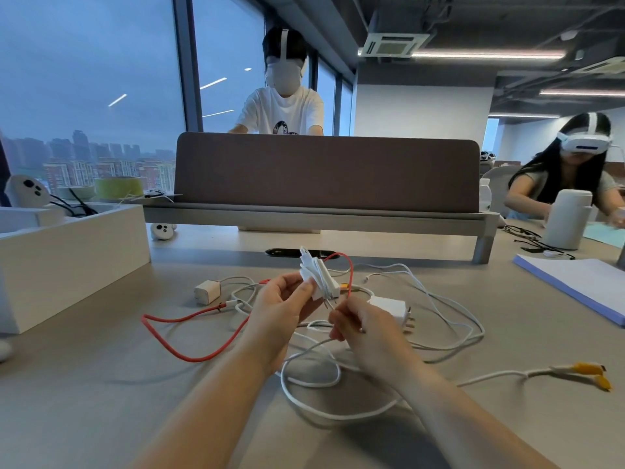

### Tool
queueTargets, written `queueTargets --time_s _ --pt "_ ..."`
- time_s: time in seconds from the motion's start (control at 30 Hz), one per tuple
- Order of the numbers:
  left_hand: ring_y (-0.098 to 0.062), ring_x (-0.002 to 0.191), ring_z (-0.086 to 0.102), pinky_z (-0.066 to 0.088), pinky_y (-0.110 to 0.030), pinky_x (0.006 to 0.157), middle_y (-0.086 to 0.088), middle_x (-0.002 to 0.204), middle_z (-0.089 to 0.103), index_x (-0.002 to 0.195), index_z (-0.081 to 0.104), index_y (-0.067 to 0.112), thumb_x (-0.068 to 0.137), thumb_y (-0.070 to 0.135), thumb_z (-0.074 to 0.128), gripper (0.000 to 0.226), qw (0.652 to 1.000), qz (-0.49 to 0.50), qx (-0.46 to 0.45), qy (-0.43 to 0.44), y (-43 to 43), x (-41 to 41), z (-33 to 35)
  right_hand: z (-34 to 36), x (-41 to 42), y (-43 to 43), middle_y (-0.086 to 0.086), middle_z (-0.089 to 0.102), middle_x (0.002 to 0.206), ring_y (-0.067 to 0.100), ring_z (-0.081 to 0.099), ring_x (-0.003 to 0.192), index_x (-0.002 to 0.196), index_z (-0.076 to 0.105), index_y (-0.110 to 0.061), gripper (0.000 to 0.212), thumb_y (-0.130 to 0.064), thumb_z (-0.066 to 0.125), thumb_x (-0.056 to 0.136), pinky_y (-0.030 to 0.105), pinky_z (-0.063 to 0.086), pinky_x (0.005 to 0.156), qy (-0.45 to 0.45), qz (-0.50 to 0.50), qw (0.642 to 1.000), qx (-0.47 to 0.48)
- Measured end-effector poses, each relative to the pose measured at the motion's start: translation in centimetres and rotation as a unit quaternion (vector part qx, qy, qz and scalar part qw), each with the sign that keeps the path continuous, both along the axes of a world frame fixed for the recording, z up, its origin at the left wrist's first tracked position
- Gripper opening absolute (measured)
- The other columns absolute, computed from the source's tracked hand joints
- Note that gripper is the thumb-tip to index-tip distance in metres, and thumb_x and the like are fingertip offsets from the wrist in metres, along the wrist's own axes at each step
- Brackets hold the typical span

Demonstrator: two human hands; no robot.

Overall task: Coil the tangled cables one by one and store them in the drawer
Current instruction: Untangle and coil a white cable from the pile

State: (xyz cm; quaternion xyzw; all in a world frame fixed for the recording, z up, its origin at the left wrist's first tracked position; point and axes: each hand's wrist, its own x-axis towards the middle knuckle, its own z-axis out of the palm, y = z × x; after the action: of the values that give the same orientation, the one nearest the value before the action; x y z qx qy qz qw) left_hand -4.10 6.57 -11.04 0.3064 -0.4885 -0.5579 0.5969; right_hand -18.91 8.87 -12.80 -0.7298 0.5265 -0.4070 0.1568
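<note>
A tangle of white cables (436, 306) and one red cable (176, 336) lies on the grey desk in front of me. My left hand (280, 306) grips a small folded bundle of white cable (319, 275) and holds it up above the tangle. My right hand (358, 324) pinches a white cable strand just below that bundle. A white charger with metal prongs (394, 311) sits right behind my right hand. A beige plug cube (207, 291) lies to the left. One white cable ends in yellow connectors (590, 374) at the right.
An open white drawer box (67, 252) stands at the left, holding black cables. A brown divider panel (324, 170) closes off the far side of the desk. A blue-edged paper stack (581, 289) lies at the right. Two people wearing headsets sit beyond.
</note>
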Motion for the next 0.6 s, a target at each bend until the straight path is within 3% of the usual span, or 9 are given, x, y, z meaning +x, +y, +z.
queueTargets --time_s 0.1,0.17,0.3,0.47,0.6 --pt "-0.018 0.089 0.069 0.057 -0.025 0.076 -0.013 0.103 0.069 0.109 0.059 0.003 0.093 0.01 0.055 0.017 0.998 0.058 0.007 -0.033 -0.5 0.4 -0.2 0.1 0.1 0.4 -0.007 0.068 0.081 0.011 0.062 0.08 0.091 0.06 -0.023 0.016 -0.032 0.049 0.097 0.035 0.049 0.078 0.069 0.002 0.998 -0.005" --pt "-0.021 0.093 0.067 0.057 -0.032 0.082 -0.011 0.103 0.068 0.111 0.058 0.004 0.094 0.012 0.056 0.019 0.992 0.098 0.003 -0.08 -0.7 0.6 -0.2 0.2 0.3 0.5 -0.004 0.069 0.086 0.018 0.062 0.082 0.094 0.062 -0.021 0.016 -0.031 0.049 0.097 0.038 0.047 0.078 0.121 0.002 0.991 -0.063" --pt "-0.007 0.086 0.064 0.052 -0.011 0.064 0.004 0.095 0.066 0.109 0.057 0.013 0.092 0.013 0.059 0.017 0.968 0.169 -0.051 -0.178 -0.5 0.7 -0.3 0.2 0.9 0.5 -0.002 0.065 0.088 0.016 0.057 0.08 0.095 0.066 -0.017 0.016 -0.023 0.051 0.093 0.031 0.045 0.071 0.187 -0.003 0.963 -0.192" --pt "0.001 0.082 0.062 0.05 -0.01 0.069 0.011 0.09 0.065 0.103 0.059 0.02 0.088 0.013 0.065 0.018 0.935 0.169 -0.136 -0.282 -0.2 0.5 -0.6 -0.1 0.7 -0.1 -0.003 0.061 0.089 0.014 0.056 0.082 0.092 0.065 -0.017 0.031 -0.033 0.039 0.094 0.028 0.047 0.072 0.193 -0.019 0.955 -0.225" --pt "0.003 0.083 0.06 0.046 -0.004 0.069 0.015 0.09 0.064 0.103 0.06 0.023 0.088 0.015 0.064 0.017 0.908 0.162 -0.18 -0.342 -0.1 0.6 -0.6 0.0 -0.1 -0.3 -0.011 0.061 0.085 0.011 0.059 0.081 0.084 0.064 -0.026 0.026 -0.04 0.042 0.09 0.019 0.025 0.076 0.23 -0.083 0.928 -0.282"
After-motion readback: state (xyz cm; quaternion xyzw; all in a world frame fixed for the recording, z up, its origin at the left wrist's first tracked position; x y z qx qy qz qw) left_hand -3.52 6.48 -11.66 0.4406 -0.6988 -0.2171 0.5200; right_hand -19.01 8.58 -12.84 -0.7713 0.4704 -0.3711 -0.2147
